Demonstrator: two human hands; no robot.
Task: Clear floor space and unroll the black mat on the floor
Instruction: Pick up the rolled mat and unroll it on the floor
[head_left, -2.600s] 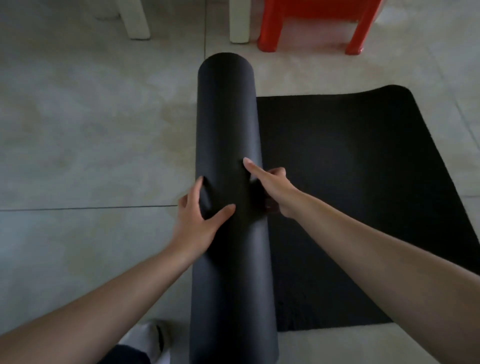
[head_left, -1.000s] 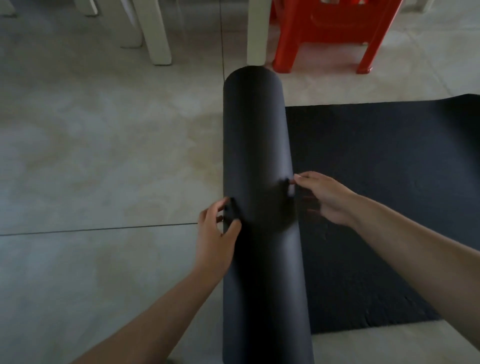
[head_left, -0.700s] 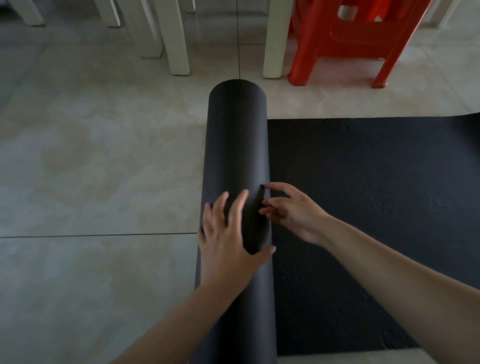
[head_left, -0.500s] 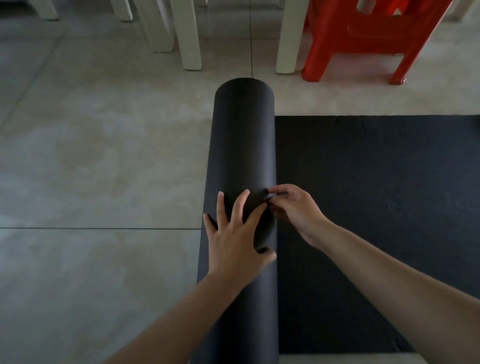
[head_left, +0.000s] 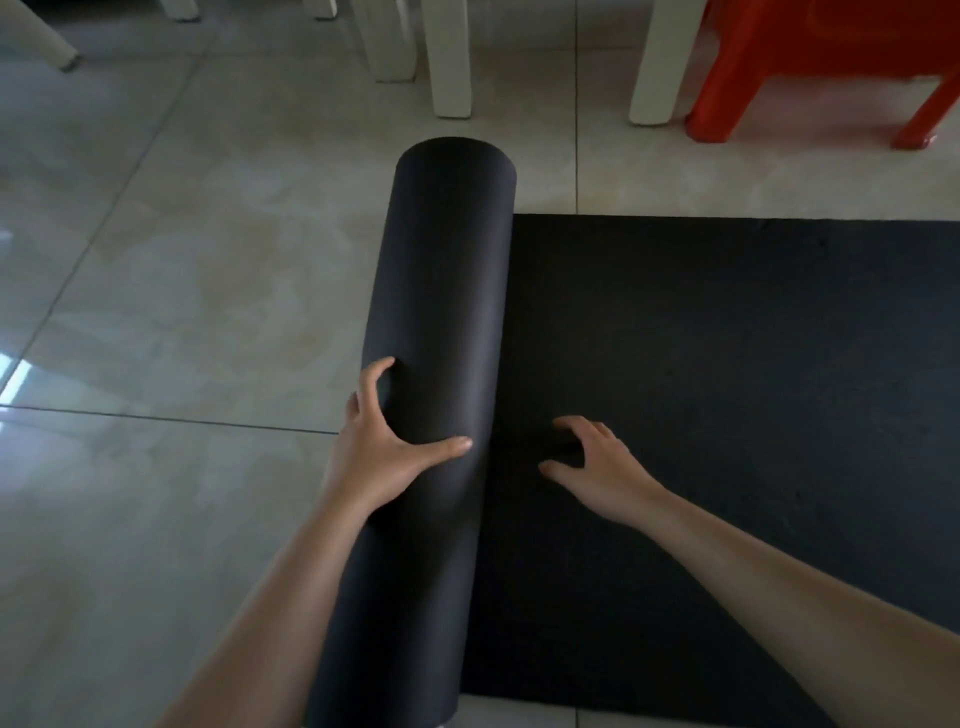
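The black mat lies partly unrolled on the tiled floor. Its rolled part (head_left: 441, 291) is a thick black cylinder running away from me in the middle of the view. Its flat part (head_left: 727, 389) spreads out to the right of the roll. My left hand (head_left: 384, 441) rests on the left side of the roll, fingers curled over it and thumb stretched across the top. My right hand (head_left: 597, 467) hovers with spread fingers over the flat part, just right of the roll, holding nothing.
Several white furniture legs (head_left: 449, 57) stand beyond the far end of the roll. A red plastic stool (head_left: 810, 67) stands at the top right, close to the mat's far edge. Bare light tiles (head_left: 182, 312) stretch to the left of the roll.
My right hand has come off the roll and moved right over the flat part. My left hand slid from the top of the roll to its left side. More flat mat shows.
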